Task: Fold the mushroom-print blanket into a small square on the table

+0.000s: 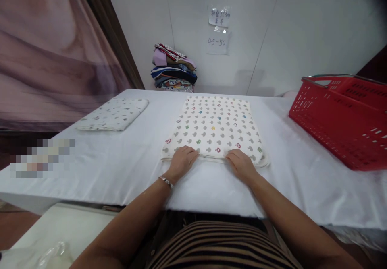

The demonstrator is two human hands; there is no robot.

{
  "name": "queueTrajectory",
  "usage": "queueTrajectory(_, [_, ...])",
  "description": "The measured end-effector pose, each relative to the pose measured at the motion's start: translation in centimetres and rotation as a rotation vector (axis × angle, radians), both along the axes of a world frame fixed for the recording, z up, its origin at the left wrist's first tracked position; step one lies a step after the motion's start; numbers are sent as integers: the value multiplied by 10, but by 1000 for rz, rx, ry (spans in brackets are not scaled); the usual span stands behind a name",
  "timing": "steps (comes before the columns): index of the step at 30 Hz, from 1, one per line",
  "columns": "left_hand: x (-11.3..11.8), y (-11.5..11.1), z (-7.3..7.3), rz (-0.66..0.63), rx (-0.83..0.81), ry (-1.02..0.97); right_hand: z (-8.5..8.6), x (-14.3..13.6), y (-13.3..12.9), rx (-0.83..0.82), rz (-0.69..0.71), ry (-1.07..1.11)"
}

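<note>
A folded cream cloth (pixel 208 128), printed with grey mushrooms and a few coloured ones, lies flat in the middle of the table. Its layers show along the near edge. My left hand (pixel 182 162) grips that edge left of centre, thumb and fingers together on the fabric; a bracelet circles the wrist. Right of centre, my right hand (pixel 240 164) pinches the same edge. Both thumbs are partly hidden. Another folded cloth (pixel 116 115), white with small scattered prints, lies apart at the table's far left.
A red perforated basket (pixel 341 120) stands on the right of the white-covered table (pixel 136 156). Behind the table's far edge rises a stack of folded fabrics (pixel 173 69). Two paper notes (pixel 217 43) are fixed to the wall. A pink curtain (pixel 57 59) hangs at the left.
</note>
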State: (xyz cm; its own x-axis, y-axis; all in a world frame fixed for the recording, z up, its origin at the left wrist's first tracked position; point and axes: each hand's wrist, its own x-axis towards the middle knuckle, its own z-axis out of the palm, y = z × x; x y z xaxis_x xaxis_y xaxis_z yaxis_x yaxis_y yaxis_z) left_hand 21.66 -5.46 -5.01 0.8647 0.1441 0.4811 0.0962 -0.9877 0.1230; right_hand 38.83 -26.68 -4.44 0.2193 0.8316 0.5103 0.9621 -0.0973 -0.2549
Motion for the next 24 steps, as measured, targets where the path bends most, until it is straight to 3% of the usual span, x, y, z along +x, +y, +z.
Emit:
queueTrajectory(2, [0, -1, 2, 6, 6, -10, -1, 0, 0, 28, -12, -16])
queueTrajectory(9, [-1, -4, 4, -4, 30, 54, -8, 1, 1, -111, 13, -52])
queueTrajectory(24, [4, -1, -1, 43, 59, 34, -3, 0, -1, -175, 48, -11])
